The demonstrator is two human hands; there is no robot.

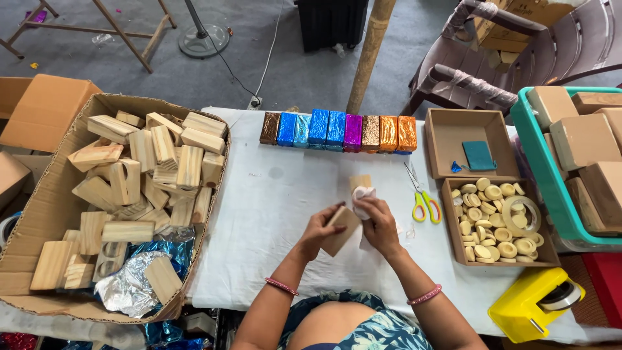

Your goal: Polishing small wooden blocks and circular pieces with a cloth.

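Note:
My left hand (317,230) grips a small brown cardboard box (341,231) above the white-covered table (272,214). My right hand (381,225) holds a white crumpled piece (361,196) at the box's upper end, with its fingers against the box. A tan flap (360,182) shows just behind the white piece. Both wrists wear pink bangles.
A row of foil-wrapped blocks (339,129) lines the table's far edge. Yellow-handled scissors (422,199) lie right of my hands. Open boxes hold round pale pieces and a tape roll (522,216). A carton of wooden blocks (129,181) sits left, a teal crate (551,188) right, a yellow tape dispenser (532,304) near right.

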